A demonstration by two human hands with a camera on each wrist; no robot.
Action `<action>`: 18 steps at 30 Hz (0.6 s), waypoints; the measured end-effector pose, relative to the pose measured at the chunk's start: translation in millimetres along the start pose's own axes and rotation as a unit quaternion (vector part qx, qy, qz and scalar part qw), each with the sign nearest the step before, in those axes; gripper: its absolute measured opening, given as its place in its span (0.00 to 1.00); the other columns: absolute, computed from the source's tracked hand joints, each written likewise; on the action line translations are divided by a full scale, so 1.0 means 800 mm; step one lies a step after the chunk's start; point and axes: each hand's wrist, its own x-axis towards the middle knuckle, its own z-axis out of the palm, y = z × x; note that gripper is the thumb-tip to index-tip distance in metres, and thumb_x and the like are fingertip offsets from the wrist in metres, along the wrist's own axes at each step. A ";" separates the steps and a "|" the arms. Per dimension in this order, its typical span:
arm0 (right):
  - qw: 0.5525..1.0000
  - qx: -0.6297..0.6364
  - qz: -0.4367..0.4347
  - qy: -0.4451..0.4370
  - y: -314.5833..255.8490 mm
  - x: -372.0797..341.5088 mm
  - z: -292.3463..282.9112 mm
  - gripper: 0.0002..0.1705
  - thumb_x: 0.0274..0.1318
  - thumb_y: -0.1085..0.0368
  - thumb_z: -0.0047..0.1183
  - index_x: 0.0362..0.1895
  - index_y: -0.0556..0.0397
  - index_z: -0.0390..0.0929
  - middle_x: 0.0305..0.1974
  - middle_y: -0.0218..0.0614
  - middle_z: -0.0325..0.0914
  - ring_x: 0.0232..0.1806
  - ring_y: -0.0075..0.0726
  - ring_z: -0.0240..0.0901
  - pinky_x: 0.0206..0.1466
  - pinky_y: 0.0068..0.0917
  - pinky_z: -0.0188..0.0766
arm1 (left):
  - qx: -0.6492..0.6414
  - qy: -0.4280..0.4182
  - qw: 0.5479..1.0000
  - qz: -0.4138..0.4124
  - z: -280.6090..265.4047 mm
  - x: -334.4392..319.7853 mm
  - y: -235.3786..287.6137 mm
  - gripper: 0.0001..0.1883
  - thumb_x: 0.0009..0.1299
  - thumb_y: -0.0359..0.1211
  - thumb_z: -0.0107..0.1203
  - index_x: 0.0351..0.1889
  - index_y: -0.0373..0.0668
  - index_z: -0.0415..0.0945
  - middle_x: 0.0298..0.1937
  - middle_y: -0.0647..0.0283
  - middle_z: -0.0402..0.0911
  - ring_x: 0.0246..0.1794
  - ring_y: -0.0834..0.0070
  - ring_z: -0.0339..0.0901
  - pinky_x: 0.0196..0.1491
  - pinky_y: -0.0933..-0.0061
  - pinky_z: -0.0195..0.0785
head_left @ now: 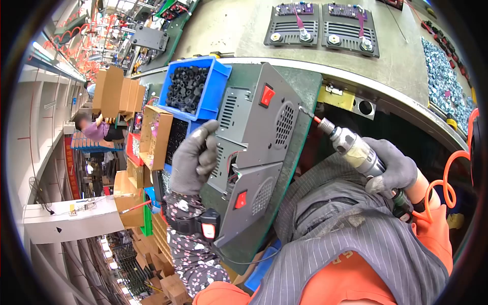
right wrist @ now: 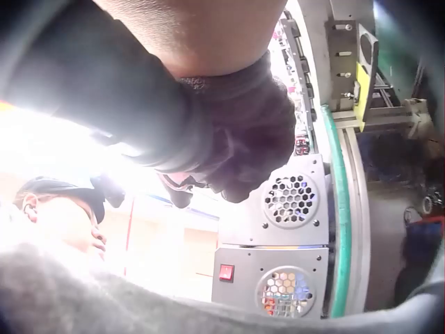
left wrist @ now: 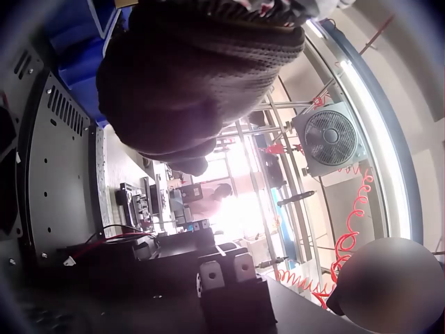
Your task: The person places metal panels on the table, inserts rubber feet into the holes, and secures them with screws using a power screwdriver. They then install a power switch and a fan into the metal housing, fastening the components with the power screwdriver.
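Note:
My gloved right hand [head_left: 394,163] grips a power screwdriver [head_left: 352,147] by its body. The screwdriver's bit points up and left, its tip close to the edge of the upper grey metal case [head_left: 258,122]. This case has a red rocker switch [head_left: 267,95] and a honeycomb vent [head_left: 284,120]. A second, similar case [head_left: 258,185] sits beside it, nearer my body. Over the inner side of the cases, my gloved left hand [head_left: 193,158] is raised with its fingers curled; no object shows in it. In the left wrist view, dark switch terminals [left wrist: 226,271] stand below that hand.
A blue bin [head_left: 218,89] of black rubber parts stands behind the left hand, near cardboard boxes [head_left: 155,134]. Two slotted panels [head_left: 292,38] with circuit boards lie on the far metal bench. An orange coiled hose [head_left: 446,183] runs beside the right arm.

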 end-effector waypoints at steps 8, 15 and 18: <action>0.990 -0.034 -0.121 -0.058 -0.061 0.033 0.027 0.41 0.27 0.56 0.68 0.50 0.61 0.69 0.36 0.36 0.76 0.36 0.27 0.71 0.41 0.26 0.70 | 0.022 0.030 0.994 0.102 0.000 -0.007 -0.006 0.15 0.74 0.37 0.43 0.51 0.38 0.69 0.30 0.72 0.67 0.24 0.86 0.57 0.23 0.87 0.53; 0.981 -0.095 -0.066 -0.155 -0.093 0.066 0.062 0.40 0.32 0.57 0.68 0.53 0.59 0.68 0.34 0.37 0.76 0.33 0.29 0.74 0.37 0.28 0.73 | 0.005 -0.039 0.991 0.128 0.022 -0.049 0.019 0.19 0.72 0.36 0.47 0.54 0.30 0.68 0.30 0.70 0.70 0.23 0.88 0.58 0.22 0.90 0.53; 0.979 -0.097 -0.085 -0.160 -0.098 0.075 0.072 0.40 0.35 0.56 0.67 0.54 0.60 0.67 0.35 0.37 0.76 0.34 0.29 0.74 0.38 0.26 0.72 | 0.002 -0.063 0.988 0.138 0.025 -0.062 0.021 0.20 0.72 0.37 0.48 0.54 0.30 0.68 0.31 0.69 0.72 0.19 0.90 0.57 0.19 0.90 0.51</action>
